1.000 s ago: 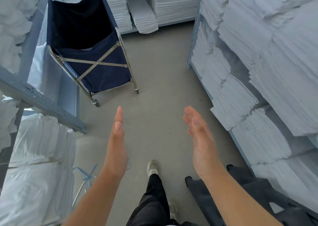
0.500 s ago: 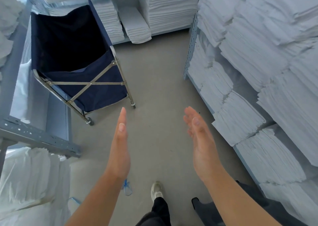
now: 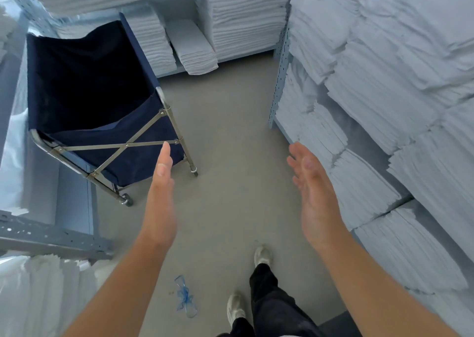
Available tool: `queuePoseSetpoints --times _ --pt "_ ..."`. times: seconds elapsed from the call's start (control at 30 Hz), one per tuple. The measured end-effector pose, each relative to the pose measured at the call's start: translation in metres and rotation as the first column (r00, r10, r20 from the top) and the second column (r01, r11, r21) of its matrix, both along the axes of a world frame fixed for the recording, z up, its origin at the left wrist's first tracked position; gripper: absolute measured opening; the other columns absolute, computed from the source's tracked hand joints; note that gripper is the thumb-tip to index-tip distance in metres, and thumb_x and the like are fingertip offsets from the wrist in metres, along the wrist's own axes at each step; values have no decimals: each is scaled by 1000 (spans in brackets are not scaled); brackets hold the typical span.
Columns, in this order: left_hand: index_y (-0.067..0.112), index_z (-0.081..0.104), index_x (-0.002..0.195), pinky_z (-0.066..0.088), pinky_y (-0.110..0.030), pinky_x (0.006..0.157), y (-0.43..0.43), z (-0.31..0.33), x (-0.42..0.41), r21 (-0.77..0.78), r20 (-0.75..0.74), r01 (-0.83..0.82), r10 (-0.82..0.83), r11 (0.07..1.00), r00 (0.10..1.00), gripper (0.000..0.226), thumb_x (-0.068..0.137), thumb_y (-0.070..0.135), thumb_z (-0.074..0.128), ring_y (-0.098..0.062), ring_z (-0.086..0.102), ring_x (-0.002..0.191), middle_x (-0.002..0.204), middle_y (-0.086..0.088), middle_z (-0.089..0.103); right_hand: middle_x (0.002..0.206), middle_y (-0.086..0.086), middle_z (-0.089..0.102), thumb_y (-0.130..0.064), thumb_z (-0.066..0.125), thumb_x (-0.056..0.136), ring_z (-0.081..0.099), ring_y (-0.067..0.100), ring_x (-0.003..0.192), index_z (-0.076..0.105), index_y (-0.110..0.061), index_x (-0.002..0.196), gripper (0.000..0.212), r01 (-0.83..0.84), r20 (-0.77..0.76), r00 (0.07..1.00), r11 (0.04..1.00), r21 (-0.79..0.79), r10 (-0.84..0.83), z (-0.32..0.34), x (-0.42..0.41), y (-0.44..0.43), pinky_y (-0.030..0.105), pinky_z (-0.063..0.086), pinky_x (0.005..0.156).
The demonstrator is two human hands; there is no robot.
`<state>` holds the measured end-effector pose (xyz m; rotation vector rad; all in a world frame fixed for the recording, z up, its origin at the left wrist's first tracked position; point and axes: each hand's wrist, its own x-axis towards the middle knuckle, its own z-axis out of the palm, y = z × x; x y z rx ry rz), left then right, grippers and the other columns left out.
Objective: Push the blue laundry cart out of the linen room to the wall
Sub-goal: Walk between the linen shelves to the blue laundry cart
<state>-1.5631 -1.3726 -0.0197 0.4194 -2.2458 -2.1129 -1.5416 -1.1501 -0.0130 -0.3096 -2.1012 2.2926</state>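
Closing on the blue laundry cart (image 3: 102,121), with both hands raised and nothing yet gripped.

Over the last second the cart has grown larger in view and slid lower and nearer, so the gap has been closed by walking forward. It is parked at the left against the grey shelving (image 3: 51,236), its steel cross-braced end turned toward the person. The left hand (image 3: 160,203) is held flat, fingers together and extended, its tip overlapping the cart's end, though contact cannot be confirmed. The right hand (image 3: 315,195) is held well apart from the cart, fingers loosely spread, empty. Stacked white linens (image 3: 384,106) line the aisle; pushing is judged not begun.
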Motion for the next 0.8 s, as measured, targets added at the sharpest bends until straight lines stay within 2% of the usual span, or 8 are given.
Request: queuePoseSetpoints --times 0.23,0.5,0.8 --pt "31 27 154 20 -45 123 8 -1 -48 -23 30 -39 40 999 999 63 99 62 32 -16 23 150 163 4 27 145 -25 50 -95 56 51 42 -5 137 52 -54 124 83 -19 14 1000 999 -50 20 -7 -57 11 41 23 122" --pt "30 28 153 20 -47 123 39 1 -125 -36 54 -83 85 996 995 62 100 61 33 -16 24 150 162 4 29 147 -24 48 -95 56 51 43 -6 136 51 -49 129 91 -64 20 998 996 -63 66 -7 -143 40 36 23 122" --pt "32 28 153 19 -44 123 78 7 -197 -41 38 -76 78 996 996 58 101 58 31 -14 23 150 163 5 27 147 -26 47 -94 51 58 41 -6 137 50 -53 128 81 -113 10 994 993 -24 113 -6 -217 71 40 25 122"
